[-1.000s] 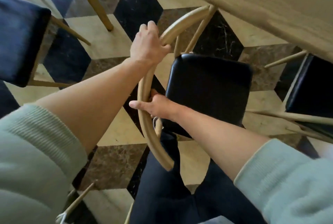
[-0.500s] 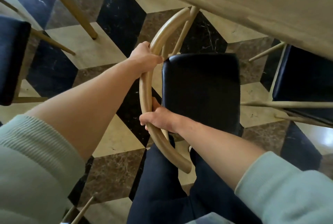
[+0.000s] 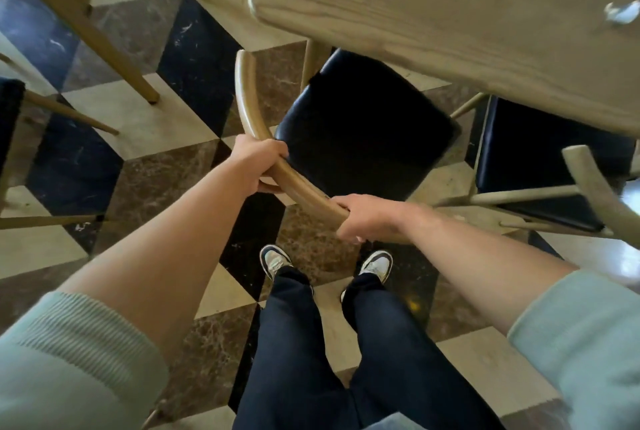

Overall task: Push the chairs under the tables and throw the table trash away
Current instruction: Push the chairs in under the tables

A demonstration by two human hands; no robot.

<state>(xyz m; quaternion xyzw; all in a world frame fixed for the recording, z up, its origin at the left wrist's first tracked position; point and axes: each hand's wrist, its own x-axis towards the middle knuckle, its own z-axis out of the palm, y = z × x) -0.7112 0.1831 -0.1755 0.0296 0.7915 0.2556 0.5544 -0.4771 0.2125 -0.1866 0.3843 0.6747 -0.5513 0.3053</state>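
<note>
While the person stands on the checkered marble floor with both sneakers planted just behind it, the chair sits with the far edge of its black seat under the edge of the pale wooden surface, most of the cushion out in the open. Its curved wooden backrest arcs from the upper left down toward the person. The left hand is clenched around the rail about midway along the curve, fingers wrapped over the top, and the right hand has its grip closed around the rail's near end, knuckles up. Both forearms are bare, with pale green sleeves pushed up toward the elbows. A second chair with a black seat stands to the right, its seat partly under the same surface and its wooden rails pointing toward the person. On the surface near the right edge of view lies a small crumpled white scrap, too blurred to identify; no bin or other container is visible. At upper left stand the wooden legs of another table, and a further dark chair seat shows at the left edge.
</note>
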